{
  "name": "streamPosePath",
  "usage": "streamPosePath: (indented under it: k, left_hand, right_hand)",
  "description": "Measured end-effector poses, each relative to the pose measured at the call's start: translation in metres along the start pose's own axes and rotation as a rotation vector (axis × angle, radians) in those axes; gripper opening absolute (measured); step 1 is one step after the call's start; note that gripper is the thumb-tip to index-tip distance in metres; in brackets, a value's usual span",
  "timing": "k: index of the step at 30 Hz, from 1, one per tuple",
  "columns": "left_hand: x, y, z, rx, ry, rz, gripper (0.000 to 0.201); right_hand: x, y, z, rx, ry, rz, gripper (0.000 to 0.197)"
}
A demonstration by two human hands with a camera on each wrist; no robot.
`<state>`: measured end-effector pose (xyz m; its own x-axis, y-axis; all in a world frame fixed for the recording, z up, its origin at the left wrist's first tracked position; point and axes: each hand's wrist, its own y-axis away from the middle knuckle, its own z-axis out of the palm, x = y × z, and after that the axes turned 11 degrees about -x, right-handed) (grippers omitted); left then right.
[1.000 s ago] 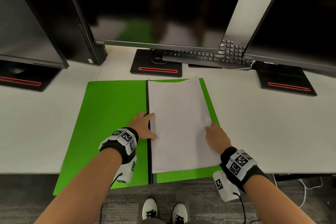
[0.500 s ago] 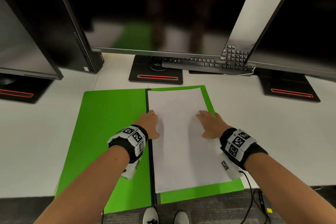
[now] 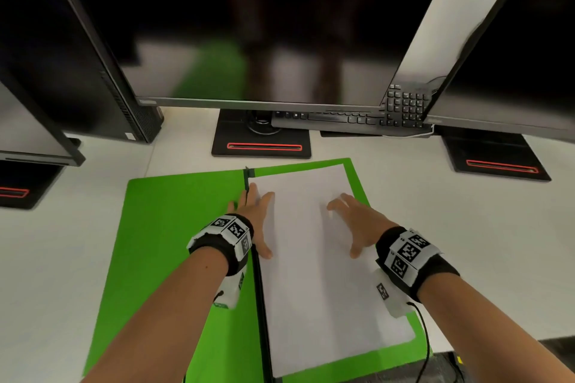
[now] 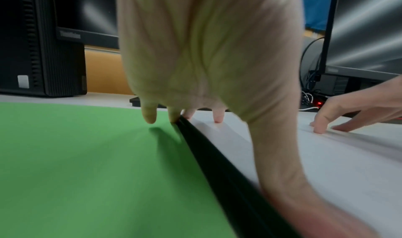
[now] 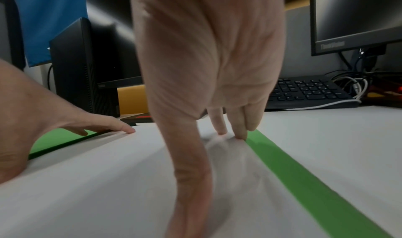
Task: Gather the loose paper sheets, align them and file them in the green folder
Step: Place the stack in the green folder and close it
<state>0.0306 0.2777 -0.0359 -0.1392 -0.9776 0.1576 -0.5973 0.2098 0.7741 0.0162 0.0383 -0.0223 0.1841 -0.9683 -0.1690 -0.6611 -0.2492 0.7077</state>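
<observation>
Left hand (image 3: 255, 215) flat, fingers spread on paper sheets (image 3: 314, 258) beside folder spine, right hand (image 3: 357, 222) splayed, gripping nothing

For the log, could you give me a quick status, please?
Left hand and right hand open, flat on paper stack. Stack inside open green folder. No obstruction.

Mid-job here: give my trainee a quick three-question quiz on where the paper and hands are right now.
1. True or false: the paper stack lies on the left half of the open green folder.
2. Multiple choice: the left hand rests at (A) the folder's black spine, (B) the keyboard, (C) a monitor base.
3. Fill in: the right hand touches the stack with ____ fingers, gripping nothing.

Key: 1 false, it lies on the right half; 2 A; 3 spread.
</observation>
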Motion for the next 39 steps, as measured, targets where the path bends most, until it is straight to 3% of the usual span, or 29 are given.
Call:
streamPosePath:
  k: [4,9,12,14,17,21,24,31,35,39]
  left_hand:
    - [0.004,0.010,0.004,0.050,0.049,0.021,0.128]
    - [0.010,0.038,0.033,0.138,0.057,0.048,0.087]
    - [0.017,0.052,0.053,0.092,0.017,0.042,0.095]
    - [0.022,0.058,0.062,0.066,0.040,0.030,0.102]
    - [0.026,0.059,0.065,0.064,0.065,0.020,0.105]
    - [0.028,0.058,0.071,0.086,0.092,0.011,0.104]
    - [0.020,0.060,0.083,0.150,0.161,0.056,0.094]
    - [0.009,0.087,0.121,0.437,0.465,0.218,0.081]
    - [-0.028,0.096,0.125,0.443,0.479,0.025,0.067]
    - [-0.083,0.108,0.133,0.370,0.406,-0.194,0.070]
  right_hand:
    - [-0.002,0.002,0.001,0.000,0.004,0.030,0.104]
    - [-0.008,0.003,0.002,0.015,0.060,0.051,0.102]
    - [-0.012,0.010,0.004,0.014,0.174,0.107,0.097]
    - [-0.018,0.017,0.010,0.047,0.271,0.116,0.084]
    - [-0.034,0.031,0.031,0.081,0.259,0.022,0.064]
    - [-0.055,0.054,0.062,-0.078,-0.006,-0.132,0.074]
    - [-0.060,0.060,0.072,-0.069,-0.009,-0.130,0.083]
    - [-0.078,0.062,0.071,-0.063,0.081,-0.147,0.084]
    - [-0.092,0.060,0.073,-0.089,0.142,-0.168,0.089]
    - [-0.108,0.052,0.072,-0.060,0.094,-0.080,0.074]
